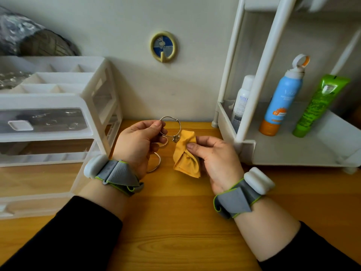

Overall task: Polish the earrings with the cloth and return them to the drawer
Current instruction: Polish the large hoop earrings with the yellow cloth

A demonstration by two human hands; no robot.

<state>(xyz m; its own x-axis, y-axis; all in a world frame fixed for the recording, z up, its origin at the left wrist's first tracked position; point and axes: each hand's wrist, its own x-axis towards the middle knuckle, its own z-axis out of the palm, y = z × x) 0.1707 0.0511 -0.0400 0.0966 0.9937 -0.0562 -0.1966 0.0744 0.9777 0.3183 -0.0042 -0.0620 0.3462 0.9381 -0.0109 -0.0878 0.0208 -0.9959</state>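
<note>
Left hand [136, 141] pinching thin silver hoop earring [176, 126] with small charm; right hand [213, 153] gripping crumpled soft mustard cloth [185, 159] over wood-grain desk [175, 222].

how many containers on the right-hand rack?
3: white can partly behind the post, blue spray bottle in the middle, green tube rightmost. The post may hide more.

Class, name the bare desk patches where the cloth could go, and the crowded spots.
Bare desk lies between the forearms and right of the right hand, before the rack. Crowded: between the hands, where the left hand holds hoop earrings beside the cloth; the drawer unit fills the left.
</note>
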